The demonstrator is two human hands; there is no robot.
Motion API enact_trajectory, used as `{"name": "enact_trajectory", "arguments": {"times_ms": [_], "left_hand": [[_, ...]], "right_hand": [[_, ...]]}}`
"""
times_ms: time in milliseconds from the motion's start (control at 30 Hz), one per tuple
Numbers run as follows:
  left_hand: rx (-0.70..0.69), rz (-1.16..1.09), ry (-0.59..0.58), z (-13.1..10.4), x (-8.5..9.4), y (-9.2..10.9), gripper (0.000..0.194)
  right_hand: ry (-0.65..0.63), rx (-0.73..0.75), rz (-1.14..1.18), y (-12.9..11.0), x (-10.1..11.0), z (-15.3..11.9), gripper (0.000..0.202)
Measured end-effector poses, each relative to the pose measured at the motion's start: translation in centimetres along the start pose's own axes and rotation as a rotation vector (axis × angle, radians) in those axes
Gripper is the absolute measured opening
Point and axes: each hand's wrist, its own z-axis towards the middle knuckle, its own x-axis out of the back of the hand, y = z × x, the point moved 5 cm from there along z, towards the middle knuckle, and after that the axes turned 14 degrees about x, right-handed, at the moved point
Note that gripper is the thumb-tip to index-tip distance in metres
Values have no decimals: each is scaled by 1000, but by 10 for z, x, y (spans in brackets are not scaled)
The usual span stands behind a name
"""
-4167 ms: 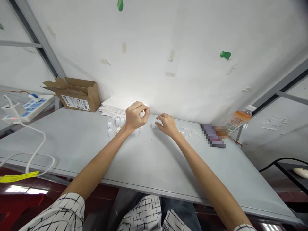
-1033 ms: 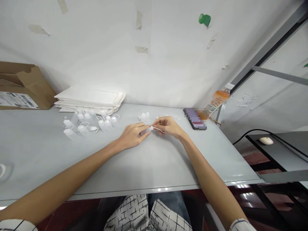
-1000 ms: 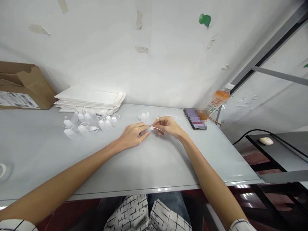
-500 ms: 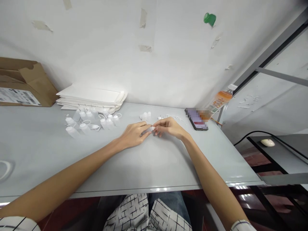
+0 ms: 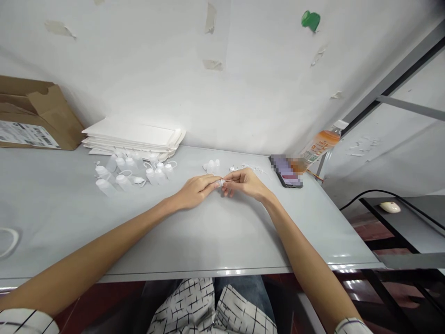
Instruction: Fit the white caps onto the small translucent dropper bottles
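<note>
Above the table's middle, my left hand [image 5: 194,191] is closed around a small translucent squeeze bottle [image 5: 219,183], most of it hidden by the fingers. My right hand [image 5: 246,182] pinches at the bottle's white top, and a thin pale strip shows by those fingertips. Both hands' fingertips nearly meet there. Left of them stands a group of similar small bottles [image 5: 122,182], several with looped cap straps. Just behind my hands are a few small white bottles or caps [image 5: 211,166] and some little white parts [image 5: 233,169] with thin loops [image 5: 252,168].
A stack of white envelopes [image 5: 132,134] lies by the wall, beside an open cardboard box [image 5: 66,118] at far left. To the right are a phone [image 5: 294,181] and a tilted drink bottle [image 5: 321,141]. A white ring-like band [image 5: 14,243] lies at the left edge.
The bottle has turned within my left hand, so less of its body shows now. Both hands stay together in nearly the same place; the view has shifted slightly.
</note>
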Motion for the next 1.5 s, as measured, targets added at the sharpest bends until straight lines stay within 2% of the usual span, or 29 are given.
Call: {"name": "enact_trajectory", "arguments": {"times_ms": [233, 367, 567, 867, 1100, 1267, 1433, 1500], "left_hand": [[140, -381, -24, 2, -1, -9, 47], [180, -471, -55, 2, -2, -10, 47], [148, -382, -23, 0, 2, -8, 48], [65, 11, 141, -4, 11, 4, 44], [-52, 78, 233, -6, 8, 6, 40], [3, -123, 251, -3, 11, 5, 38], [174, -404, 133, 1, 11, 4, 44], [202, -463, 102, 1, 11, 4, 43]], "right_hand": [[-13, 45, -39, -5, -6, 0, 30], [1, 77, -87, -7, -9, 1, 26], [43, 93, -92, -5, -12, 1, 26], [107, 112, 2, -5, -11, 3, 26], [135, 123, 59, -7, -10, 3, 32], [173, 158, 29, -10, -7, 3, 29], [204, 205, -33, -9, -5, 4, 25], [194, 204, -19, -9, -5, 4, 24]]}}
